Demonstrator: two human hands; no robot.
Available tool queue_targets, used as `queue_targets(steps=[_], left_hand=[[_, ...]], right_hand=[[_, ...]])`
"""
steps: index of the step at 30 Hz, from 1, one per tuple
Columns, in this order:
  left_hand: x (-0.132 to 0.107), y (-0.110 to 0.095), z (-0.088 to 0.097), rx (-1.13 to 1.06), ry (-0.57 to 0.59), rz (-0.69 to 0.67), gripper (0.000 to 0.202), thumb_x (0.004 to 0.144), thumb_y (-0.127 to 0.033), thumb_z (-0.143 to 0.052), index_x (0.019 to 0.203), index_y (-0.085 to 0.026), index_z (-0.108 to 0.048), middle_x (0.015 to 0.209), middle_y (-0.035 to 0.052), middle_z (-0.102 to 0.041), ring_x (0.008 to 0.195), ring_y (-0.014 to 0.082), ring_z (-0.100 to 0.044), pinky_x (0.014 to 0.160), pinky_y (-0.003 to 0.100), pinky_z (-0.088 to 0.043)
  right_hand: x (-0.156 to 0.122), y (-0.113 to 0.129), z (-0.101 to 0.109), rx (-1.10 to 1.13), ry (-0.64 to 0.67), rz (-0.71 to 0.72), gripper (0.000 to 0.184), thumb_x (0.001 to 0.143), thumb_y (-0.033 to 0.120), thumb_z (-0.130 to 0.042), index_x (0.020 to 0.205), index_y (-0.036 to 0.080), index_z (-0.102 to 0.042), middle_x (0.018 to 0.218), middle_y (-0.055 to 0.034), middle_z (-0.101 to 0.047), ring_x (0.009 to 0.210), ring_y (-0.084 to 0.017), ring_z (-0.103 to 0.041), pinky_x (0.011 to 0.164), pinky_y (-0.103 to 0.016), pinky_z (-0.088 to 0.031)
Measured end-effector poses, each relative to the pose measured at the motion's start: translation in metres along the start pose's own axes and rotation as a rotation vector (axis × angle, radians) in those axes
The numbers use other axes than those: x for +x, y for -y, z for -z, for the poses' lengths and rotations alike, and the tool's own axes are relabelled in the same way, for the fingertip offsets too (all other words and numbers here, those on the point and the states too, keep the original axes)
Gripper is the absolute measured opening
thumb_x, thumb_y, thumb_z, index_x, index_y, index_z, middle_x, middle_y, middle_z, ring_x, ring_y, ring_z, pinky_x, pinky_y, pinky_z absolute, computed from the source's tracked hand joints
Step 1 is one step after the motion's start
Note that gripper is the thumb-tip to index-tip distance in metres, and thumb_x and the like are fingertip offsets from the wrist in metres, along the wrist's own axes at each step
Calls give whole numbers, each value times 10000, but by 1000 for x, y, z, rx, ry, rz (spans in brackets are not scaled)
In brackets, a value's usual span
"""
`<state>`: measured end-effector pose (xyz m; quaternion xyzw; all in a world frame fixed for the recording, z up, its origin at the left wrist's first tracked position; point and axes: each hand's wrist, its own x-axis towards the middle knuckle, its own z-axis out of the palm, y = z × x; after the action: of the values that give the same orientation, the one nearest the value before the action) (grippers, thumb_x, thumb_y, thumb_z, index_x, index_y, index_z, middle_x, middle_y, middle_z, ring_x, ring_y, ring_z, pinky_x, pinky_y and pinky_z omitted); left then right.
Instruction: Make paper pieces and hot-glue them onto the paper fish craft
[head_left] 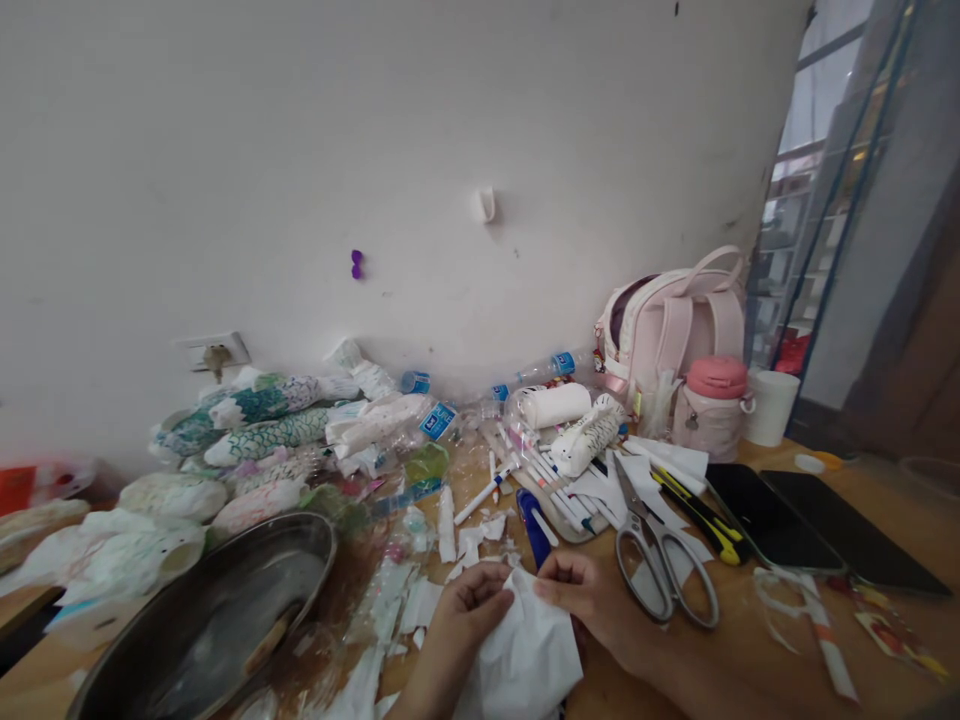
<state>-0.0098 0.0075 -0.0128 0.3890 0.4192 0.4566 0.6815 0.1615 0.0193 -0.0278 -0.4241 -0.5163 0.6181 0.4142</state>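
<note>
— Where do we have our hands?

— Low in the frame, just right of the middle. Our left hand (465, 610) and our right hand (592, 600) meet over the white paper (525, 665). It lies crumpled at the bottom edge, on the wooden table (750, 680).

— And how do the fingers stand?

— Both hands are closed in a pinch. Our left thumb and fingertips grip the paper's upper left edge, and our right fingertips grip its upper right corner. The two pinches sit just beside each other, nearly touching.

— What do we see around them?

— Just right of our right hand lie the scissors (660, 560), handles toward the lower edge and blades pointing up the frame. A yellow-and-black knife (701, 515) lies between them and two dark phones (772, 520), which lie side by side further right. Just above our hands there is a blue marker (534, 530) among paper scraps.

— And on the left?

— A metal pan (210, 620) fills the lower left. Above it, at middle left, painted bottles (262, 420) with scale patterns are piled against the wall.

— On the right?

— A pink backpack (675, 320) leans at the wall, with a pink flask (712, 405) and a white cup (772, 405) just beside it.
</note>
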Motion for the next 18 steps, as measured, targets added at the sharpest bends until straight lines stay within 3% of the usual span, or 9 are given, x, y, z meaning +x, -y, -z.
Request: queue_targets(steps=[4,8,13,18], left_hand=[[-4,0,-3,19,-24,-44,298,515,-338,-828,725,-173,-697,635,-3,-680,560,105,-543,549,207,-374],[-6,-1,-5,44,-49,-78,289,510,-349,-828,713,-183,-705,625,-5,-683,581,108,-544,568,203,-376],[-5,-3,-4,117,-82,-119,294,514,-384,-814,690,-177,-702,626,1,-669,577,121,-539,559,214,-384],[-5,-4,-3,224,-94,-130,295,527,-412,-791,665,-168,-699,622,10,-659,576,133,-536,553,221,-384]], right_hand=[[-1,3,-2,24,16,-24,403,603,466,-693,851,149,-662,618,15,-568,405,-73,-424,324,-186,-291],[-4,7,-3,35,5,-16,357,613,430,-690,843,158,-681,616,20,-555,414,-79,-437,346,-197,-312],[-4,7,-2,38,-27,34,265,630,363,-694,833,193,-708,614,28,-554,538,-93,-481,486,-206,-370],[-3,4,-1,14,-20,58,214,646,362,-671,778,194,-688,622,21,-568,515,-101,-467,462,-218,-344]])
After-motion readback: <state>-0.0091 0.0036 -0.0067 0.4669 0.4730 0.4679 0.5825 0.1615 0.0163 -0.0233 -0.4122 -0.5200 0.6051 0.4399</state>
